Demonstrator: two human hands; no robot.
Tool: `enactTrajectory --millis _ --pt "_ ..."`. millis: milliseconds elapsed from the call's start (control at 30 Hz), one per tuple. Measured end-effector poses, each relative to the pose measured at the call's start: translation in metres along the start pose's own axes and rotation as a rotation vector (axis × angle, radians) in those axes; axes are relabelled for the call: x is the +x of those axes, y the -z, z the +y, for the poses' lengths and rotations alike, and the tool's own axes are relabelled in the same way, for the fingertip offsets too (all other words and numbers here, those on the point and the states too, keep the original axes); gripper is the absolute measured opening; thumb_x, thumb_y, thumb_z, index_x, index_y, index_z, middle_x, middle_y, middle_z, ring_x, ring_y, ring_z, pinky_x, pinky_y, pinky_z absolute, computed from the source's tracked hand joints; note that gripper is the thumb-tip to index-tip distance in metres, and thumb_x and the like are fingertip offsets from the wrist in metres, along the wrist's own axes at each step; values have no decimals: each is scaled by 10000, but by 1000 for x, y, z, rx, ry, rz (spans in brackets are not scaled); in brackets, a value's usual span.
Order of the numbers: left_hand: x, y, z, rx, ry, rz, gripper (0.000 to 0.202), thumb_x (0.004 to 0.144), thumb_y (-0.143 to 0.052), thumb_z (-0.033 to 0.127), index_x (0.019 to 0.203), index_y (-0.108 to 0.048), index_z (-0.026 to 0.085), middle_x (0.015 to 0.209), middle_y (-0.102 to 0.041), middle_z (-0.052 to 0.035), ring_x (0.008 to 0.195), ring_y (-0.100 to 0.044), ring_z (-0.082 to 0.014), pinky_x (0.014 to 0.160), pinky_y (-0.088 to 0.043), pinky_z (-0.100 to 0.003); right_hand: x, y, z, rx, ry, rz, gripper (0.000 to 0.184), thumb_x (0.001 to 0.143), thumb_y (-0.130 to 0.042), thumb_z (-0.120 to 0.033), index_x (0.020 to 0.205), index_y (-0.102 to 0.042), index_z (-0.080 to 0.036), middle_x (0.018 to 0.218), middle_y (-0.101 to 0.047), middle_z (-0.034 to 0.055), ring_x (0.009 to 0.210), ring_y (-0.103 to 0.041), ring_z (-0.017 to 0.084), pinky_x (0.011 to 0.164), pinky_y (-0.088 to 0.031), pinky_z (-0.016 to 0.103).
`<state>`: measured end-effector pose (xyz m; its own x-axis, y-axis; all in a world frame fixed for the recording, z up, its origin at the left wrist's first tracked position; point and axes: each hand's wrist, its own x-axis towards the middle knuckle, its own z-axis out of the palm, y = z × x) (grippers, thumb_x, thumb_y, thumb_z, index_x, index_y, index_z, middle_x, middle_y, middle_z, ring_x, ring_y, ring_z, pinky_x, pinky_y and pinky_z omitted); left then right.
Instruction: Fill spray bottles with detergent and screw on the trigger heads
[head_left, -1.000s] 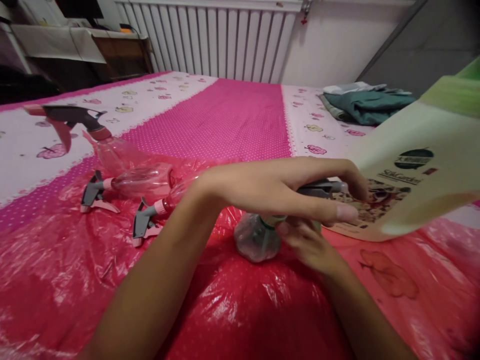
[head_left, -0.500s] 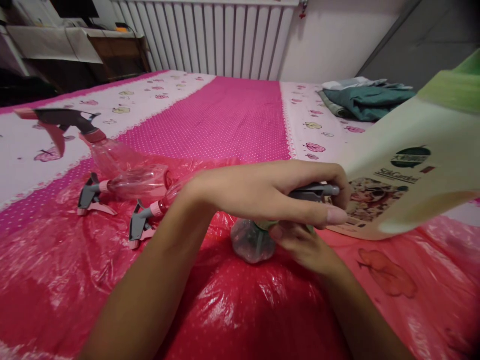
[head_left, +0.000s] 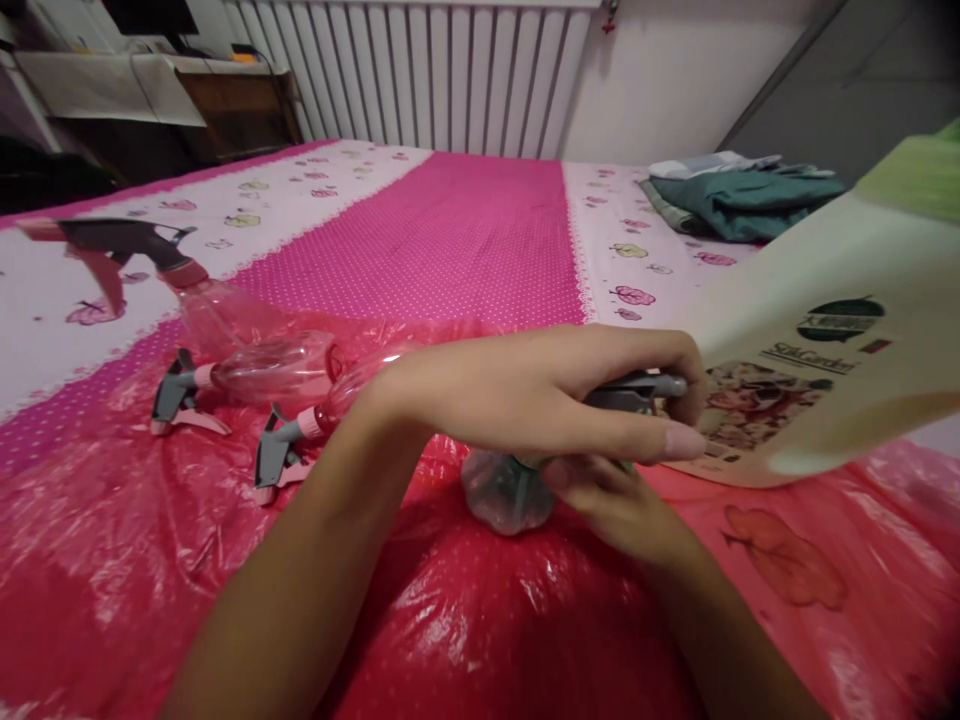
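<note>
Here, surface: a wrinkled red plastic sheet (head_left: 480, 620) spread over a bed with a pink dotted cover (head_left: 450, 240).
Room: a white radiator (head_left: 420, 70) on the far wall, a dark cabinet (head_left: 232, 110) in the left corner, and folded clothes (head_left: 739, 195) on the bed's far right.
Spray bottles: four. At the left are one upright pink bottle (head_left: 214, 310) and two lying pink bottles (head_left: 277, 365). The small spray bottle (head_left: 502, 495) stands mid-sheet under the hands.
Big bottle: one white bottle (head_left: 817, 340) with a green cap, tilted, just beside the hands on the right.
Left hand (head_left: 555, 395): the arm reaches across from the lower left, palm down, with fingers clenched over the grey spray head (head_left: 637, 385).
Right hand (head_left: 622, 505): it comes in from the lower right, beneath the left hand, with fingers gripping the small spray bottle's neck.
</note>
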<state>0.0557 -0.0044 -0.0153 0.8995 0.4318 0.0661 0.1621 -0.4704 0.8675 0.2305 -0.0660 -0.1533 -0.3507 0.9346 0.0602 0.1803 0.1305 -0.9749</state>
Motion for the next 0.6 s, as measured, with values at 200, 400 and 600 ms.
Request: enactTrajectory --millis 200,400,600 --pt "-5 6 -2 -4 18 -32 219 1023 -734 463 1146 -724 283 1148 -812 7 1072 -764 -180 883 -636 -219 0 1 -1 7 -4 -11 848 871 -655 -961 1477 -766 -379 1525 -779 88 1623 -592 394 1365 -468 672" --pt "-13 3 3 -12 73 -24 318 1057 -711 453 1307 -705 257 1146 -824 -24 1065 -786 -197 859 -613 -242 0 -2 -7 24 19 -35 956 841 -653 -992 1570 -696 -375 1602 -727 95 1643 -564 406 1402 -400 680" --pt "-11 1 0 33 110 -17 365 1047 -694 510 1340 -689 292 1080 -808 31 970 -766 -162 764 -585 -209 -1 -2 -2 56 -19 -56 933 885 -653 -952 1617 -654 -373 1481 -804 102 1454 -732 389 1307 -540 664"
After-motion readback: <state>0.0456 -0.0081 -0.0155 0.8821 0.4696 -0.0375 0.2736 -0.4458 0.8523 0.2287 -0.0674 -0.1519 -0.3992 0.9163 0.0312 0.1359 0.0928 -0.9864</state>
